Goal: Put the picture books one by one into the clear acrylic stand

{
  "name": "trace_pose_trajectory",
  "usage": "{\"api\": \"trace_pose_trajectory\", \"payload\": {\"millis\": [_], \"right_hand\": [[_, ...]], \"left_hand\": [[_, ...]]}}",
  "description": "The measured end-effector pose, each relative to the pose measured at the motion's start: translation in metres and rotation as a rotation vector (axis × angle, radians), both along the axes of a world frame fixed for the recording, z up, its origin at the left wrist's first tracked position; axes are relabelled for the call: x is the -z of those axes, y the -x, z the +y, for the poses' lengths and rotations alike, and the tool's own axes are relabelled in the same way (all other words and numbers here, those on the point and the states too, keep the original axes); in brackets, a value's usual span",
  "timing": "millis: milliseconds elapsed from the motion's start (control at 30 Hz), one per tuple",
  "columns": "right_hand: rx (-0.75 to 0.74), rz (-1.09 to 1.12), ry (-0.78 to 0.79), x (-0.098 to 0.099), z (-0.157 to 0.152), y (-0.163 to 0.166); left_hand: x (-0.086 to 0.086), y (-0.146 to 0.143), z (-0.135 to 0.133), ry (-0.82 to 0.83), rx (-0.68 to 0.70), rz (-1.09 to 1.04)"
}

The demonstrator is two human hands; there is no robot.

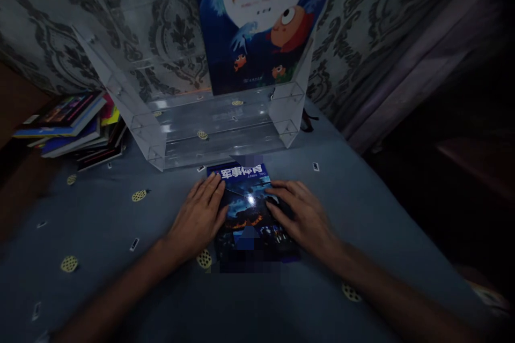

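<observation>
A dark blue glossy book [246, 209] with white Chinese title characters lies flat on the blue patterned cloth [120, 246], just in front of a clear acrylic book stand [217, 128]. My left hand [201, 220] rests flat on the book's left edge, fingers stretched out. My right hand [300, 217] lies flat on its right side, fingers extended over the cover. A large blue picture book [257, 21] with cartoon fish stands upright in the back of the stand.
A messy pile of books [76, 126] sits at the back left on the cloth. Patterned grey wallpaper [40, 16] is behind the stand. The right side falls off into dark space beyond the cloth's edge.
</observation>
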State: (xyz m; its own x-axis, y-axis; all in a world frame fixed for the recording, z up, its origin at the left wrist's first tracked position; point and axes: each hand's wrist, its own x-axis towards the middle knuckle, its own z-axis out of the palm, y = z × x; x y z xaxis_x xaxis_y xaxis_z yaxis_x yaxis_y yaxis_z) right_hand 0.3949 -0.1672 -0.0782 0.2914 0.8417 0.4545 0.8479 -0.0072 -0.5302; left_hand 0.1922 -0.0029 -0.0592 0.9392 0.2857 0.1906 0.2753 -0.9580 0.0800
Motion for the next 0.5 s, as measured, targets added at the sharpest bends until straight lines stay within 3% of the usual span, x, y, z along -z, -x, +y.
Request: {"api": "trace_pose_trajectory", "payload": {"millis": [300, 500], "right_hand": [[-0.014, -0.014, 0.000, 0.000, -0.002, 0.000], [-0.018, -0.024, 0.017, 0.001, -0.001, -0.001]], "left_hand": [[-0.001, -0.028, -0.001, 0.054, 0.051, 0.025], [-0.002, -0.061, 0.000, 0.100, 0.108, 0.064]]}}
